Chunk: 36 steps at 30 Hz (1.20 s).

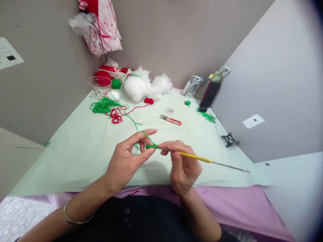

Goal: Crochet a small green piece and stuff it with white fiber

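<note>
My left hand [127,158] pinches a small green crochet piece [150,146] between thumb and fingers. Green yarn [136,123] runs over its raised index finger and back to a loose green heap. In my right hand [185,164] is a crochet hook [195,156] with a yellow grip, held like a pencil. The hook's near tip meets the green piece at my left fingertips; whether it is through a stitch is too small to tell. Its other metal end points out to the right. Both hands are above the table's front part.
Orange thread snips [174,120] lie beyond my hands, near a small clear dish [170,110]. Green yarn [103,106], red yarn [116,116], a plastic tub [99,84] and white stuffing [141,87] are at the back left. A phone [210,94] leans at the right.
</note>
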Tool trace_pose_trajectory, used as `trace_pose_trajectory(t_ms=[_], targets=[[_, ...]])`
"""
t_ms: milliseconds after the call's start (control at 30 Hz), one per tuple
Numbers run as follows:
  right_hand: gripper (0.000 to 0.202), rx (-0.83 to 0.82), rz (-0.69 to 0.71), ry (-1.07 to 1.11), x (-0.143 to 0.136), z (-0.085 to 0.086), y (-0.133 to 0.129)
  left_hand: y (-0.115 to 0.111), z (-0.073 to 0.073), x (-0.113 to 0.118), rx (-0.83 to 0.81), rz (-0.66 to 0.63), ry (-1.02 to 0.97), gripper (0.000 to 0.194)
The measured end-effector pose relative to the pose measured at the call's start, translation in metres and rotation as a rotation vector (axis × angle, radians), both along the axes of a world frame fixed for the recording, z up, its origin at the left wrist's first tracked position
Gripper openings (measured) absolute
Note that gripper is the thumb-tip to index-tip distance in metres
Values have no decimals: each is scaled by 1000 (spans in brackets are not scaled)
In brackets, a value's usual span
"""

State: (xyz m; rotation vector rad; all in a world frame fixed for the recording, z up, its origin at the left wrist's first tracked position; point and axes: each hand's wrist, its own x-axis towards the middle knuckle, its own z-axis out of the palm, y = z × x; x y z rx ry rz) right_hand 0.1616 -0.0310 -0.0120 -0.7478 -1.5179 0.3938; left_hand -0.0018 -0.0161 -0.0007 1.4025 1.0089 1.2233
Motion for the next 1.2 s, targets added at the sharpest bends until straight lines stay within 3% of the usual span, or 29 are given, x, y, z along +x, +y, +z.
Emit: trace_pose_trajectory(t_ms=[100,200,333,433,567,633,833,900,1000,1100,1200], targets=[[29,29,-9,-40,1,0,1,1,1,1,-15,3,-11,33],[30,146,-135,-221,-3,-8,2,1,1,6,-92,-22,-97,34],[33,261,-341,-334,-8,-16,1,3,2,10,-422,-196,-447,53],[31,120,-225,-171,-7,-9,1,6,4,6,-607,-267,-586,50],[23,-127,-35,190,-4,3,3,7,7,2,-537,-195,-554,45],[20,-180,28,221,-4,5,6,6,7,4,-458,-175,-511,45],[27,-84,-53,14,-9,-3,5,3,3,11,-338,-123,-429,45],[31,4,-132,-106,-8,-7,3,4,2,13,-378,-102,-469,51],[35,129,-220,-227,-4,-8,4,8,1,12,-545,-202,-574,49],[23,-39,-158,1,1,-3,6,11,1,10,-609,-252,-642,36],[17,-254,4,229,2,0,9,10,2,9,-511,-197,-570,35]])
